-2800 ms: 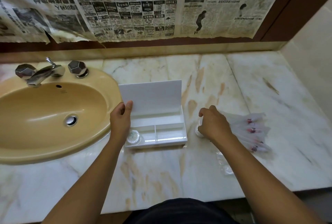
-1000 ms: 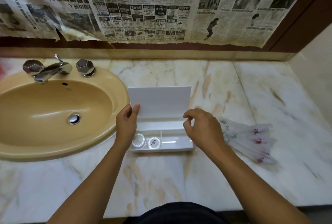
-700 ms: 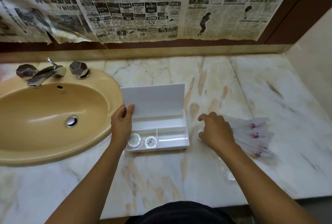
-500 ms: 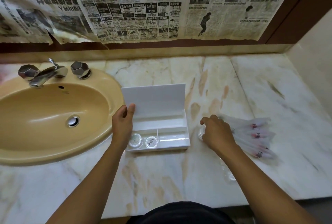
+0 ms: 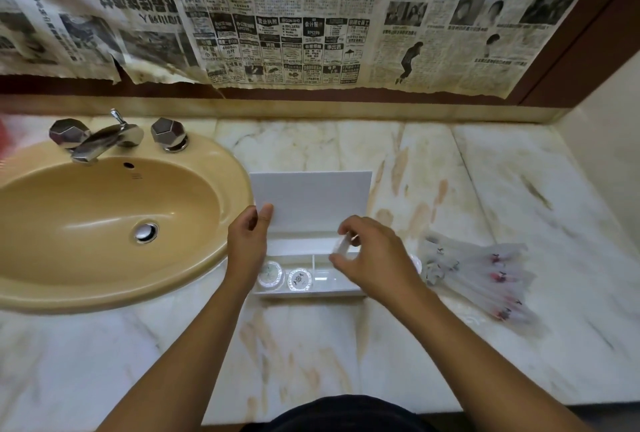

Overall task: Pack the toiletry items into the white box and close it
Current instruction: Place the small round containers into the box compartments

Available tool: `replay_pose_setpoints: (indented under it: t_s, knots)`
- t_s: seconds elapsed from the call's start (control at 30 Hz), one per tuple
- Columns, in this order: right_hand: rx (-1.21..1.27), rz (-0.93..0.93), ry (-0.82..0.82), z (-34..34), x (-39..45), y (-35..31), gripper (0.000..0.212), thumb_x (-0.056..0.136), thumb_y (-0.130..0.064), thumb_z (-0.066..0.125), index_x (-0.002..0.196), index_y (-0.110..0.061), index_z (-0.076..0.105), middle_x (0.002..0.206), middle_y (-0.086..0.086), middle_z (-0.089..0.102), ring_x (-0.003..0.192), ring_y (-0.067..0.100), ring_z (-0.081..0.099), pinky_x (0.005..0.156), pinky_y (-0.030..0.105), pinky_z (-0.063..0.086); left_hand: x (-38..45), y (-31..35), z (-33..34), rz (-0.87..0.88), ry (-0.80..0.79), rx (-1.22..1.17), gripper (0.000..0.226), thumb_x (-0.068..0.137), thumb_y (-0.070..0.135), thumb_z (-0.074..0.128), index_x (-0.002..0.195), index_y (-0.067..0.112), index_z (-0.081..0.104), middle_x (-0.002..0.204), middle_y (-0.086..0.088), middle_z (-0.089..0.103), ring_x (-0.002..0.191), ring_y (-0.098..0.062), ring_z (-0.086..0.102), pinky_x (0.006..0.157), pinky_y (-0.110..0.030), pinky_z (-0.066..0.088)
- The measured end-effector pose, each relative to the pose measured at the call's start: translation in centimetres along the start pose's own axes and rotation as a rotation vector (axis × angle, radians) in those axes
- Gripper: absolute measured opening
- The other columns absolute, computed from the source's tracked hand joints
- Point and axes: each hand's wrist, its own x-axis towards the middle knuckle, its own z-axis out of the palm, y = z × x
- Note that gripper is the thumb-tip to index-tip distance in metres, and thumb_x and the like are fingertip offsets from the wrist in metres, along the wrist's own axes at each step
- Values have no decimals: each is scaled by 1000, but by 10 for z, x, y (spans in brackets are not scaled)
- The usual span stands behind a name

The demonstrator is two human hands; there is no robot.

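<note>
The white box [image 5: 311, 201] stands open on the marble counter, its lid upright at the back. My left hand [image 5: 247, 246] grips the lid's left edge. Two small round containers [image 5: 299, 280] lie in the front left compartment. My right hand [image 5: 369, 255] hovers over the box's right side, fingers pinched on a small round clear container [image 5: 338, 247] held on edge. Another small round container [image 5: 415, 263] peeks out on the counter just right of that hand. A heap of clear plastic-wrapped items [image 5: 485, 274] lies further right.
A yellow sink [image 5: 104, 220] with a chrome faucet [image 5: 100, 142] sits just left of the box. Newspaper covers the wall behind. A side wall [image 5: 606, 140] bounds the counter on the right. The counter's front edge runs close to my body.
My right hand picked a small round container off the counter right of the box and brought it left over the box. My left hand kept hold of the lid.
</note>
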Motion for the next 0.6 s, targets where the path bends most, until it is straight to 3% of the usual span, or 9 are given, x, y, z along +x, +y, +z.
replay_pose_setpoints:
  t_s: [0.1, 0.23, 0.47, 0.6]
  knots:
    - [-37, -99, -49, 21, -4, -18, 34, 74, -31, 71, 104, -23, 59, 102, -7, 63, 97, 15, 56, 81, 29, 45, 0, 0, 0, 5, -7, -13, 52, 101, 35, 56, 76, -7, 38, 71, -10, 34, 66, -19, 31, 61, -30, 28]
    - [-155, -186, -143, 43, -6, -29, 31, 82, -35, 63, 110, -23, 56, 107, -7, 63, 97, 17, 56, 77, 29, 42, -1, 1, 0, 3, -9, -29, 50, 101, 32, 57, 73, -4, 37, 69, -9, 33, 64, -16, 31, 56, -24, 27]
    - [-320, -121, -214, 60, 2, -34, 23, 85, -33, 58, 102, -17, 58, 93, 4, 67, 87, 28, 61, 68, 32, 42, -1, 1, 0, 5, -11, -22, 51, 101, 34, 57, 71, -1, 34, 68, -8, 31, 62, -13, 29, 56, -24, 25]
    - [-364, -77, -278, 65, 8, -37, 23, 86, -32, 64, 100, -14, 65, 97, 9, 68, 92, 32, 61, 75, 34, 45, -1, 1, 0, 8, -10, -25, 51, 101, 34, 57, 71, 0, 33, 67, -7, 30, 61, -12, 28, 56, -24, 25]
